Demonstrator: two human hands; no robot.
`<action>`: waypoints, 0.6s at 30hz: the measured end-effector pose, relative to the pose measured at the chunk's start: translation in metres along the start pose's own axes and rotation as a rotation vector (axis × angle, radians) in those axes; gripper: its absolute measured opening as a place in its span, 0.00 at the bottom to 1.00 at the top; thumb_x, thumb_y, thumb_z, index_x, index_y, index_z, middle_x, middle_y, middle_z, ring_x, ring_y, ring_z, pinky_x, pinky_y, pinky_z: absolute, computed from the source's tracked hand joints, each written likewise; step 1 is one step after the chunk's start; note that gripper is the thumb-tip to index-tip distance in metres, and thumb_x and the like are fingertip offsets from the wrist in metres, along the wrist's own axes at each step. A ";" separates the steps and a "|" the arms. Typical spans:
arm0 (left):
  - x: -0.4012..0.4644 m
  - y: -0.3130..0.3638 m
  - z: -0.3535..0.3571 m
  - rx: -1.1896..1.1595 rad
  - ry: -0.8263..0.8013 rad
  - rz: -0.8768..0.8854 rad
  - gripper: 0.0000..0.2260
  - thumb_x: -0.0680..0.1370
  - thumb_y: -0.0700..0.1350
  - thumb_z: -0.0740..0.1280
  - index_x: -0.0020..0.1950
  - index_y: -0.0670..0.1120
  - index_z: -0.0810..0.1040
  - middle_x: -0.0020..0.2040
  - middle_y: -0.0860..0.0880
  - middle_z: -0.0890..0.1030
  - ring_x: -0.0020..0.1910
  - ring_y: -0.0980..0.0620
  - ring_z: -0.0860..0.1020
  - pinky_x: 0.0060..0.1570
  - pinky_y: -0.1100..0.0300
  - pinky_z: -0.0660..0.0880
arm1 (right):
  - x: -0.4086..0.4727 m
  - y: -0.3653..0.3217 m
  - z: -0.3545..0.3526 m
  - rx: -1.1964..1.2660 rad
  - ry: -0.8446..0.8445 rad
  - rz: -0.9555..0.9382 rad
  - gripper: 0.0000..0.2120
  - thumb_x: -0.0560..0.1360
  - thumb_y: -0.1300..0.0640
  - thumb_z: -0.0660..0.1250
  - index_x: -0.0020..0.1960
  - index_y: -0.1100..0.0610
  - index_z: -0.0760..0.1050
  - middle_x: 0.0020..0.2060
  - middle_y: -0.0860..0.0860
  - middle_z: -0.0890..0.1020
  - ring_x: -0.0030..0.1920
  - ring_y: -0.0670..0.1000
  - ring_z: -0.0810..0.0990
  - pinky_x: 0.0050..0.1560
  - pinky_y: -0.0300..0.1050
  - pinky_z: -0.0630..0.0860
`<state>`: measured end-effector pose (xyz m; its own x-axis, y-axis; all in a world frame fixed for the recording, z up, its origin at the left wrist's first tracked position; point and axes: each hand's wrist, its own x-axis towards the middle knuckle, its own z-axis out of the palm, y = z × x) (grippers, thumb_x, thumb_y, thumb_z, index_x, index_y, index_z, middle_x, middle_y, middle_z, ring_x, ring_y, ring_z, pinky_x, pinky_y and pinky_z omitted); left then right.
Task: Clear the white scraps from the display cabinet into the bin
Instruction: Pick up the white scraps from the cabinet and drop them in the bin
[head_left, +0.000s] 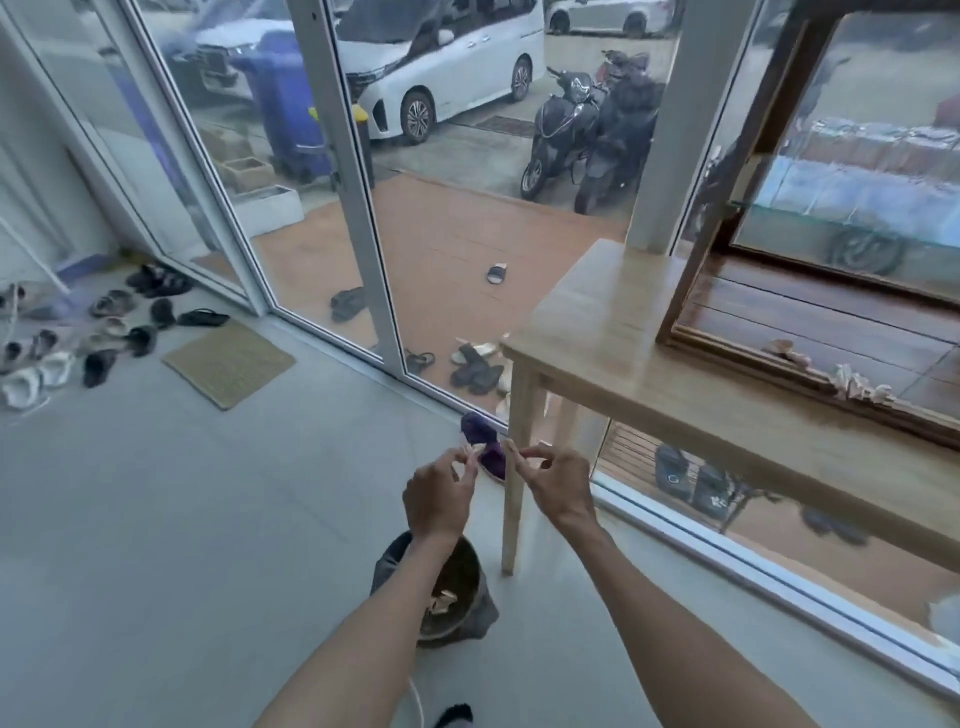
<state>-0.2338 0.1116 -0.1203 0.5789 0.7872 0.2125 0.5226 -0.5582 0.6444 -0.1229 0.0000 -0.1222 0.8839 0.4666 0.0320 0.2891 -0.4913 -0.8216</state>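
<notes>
White paper scraps (441, 603) lie inside the round dark bin (457, 577) on the near floor. Above it, the left hand (439, 493) and right hand (553, 480) each pinch a small pale scrap. Farther right, more scraps (857, 387) sit along the wooden glass display cabinet (810, 332) sill on the light wooden desk (649, 374).

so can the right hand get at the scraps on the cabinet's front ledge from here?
Probably yes: the right hand is out over the floor, and nothing stands between it and the white scraps; the ledge lies open.
</notes>
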 end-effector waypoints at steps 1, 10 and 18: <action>0.000 -0.017 0.001 0.013 -0.020 -0.032 0.09 0.77 0.53 0.68 0.46 0.49 0.83 0.34 0.48 0.83 0.34 0.48 0.81 0.28 0.64 0.64 | -0.003 0.003 0.014 0.009 -0.031 0.035 0.18 0.72 0.37 0.71 0.47 0.51 0.87 0.40 0.42 0.86 0.34 0.39 0.80 0.38 0.29 0.74; -0.017 -0.148 0.039 0.139 -0.192 -0.273 0.13 0.77 0.59 0.66 0.40 0.51 0.81 0.34 0.50 0.83 0.36 0.46 0.80 0.32 0.55 0.75 | -0.025 0.054 0.127 -0.051 -0.240 0.294 0.20 0.71 0.35 0.71 0.45 0.51 0.87 0.42 0.45 0.88 0.43 0.45 0.84 0.50 0.39 0.78; -0.022 -0.205 0.066 0.170 -0.315 -0.373 0.11 0.76 0.57 0.67 0.43 0.52 0.83 0.38 0.48 0.84 0.39 0.44 0.80 0.33 0.55 0.72 | -0.029 0.070 0.175 -0.052 -0.305 0.410 0.17 0.74 0.40 0.71 0.44 0.54 0.87 0.36 0.49 0.87 0.34 0.45 0.80 0.44 0.43 0.77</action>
<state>-0.3126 0.1911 -0.3051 0.4805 0.8384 -0.2571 0.8086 -0.3100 0.5001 -0.1923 0.0807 -0.2798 0.7830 0.4175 -0.4611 -0.0342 -0.7113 -0.7021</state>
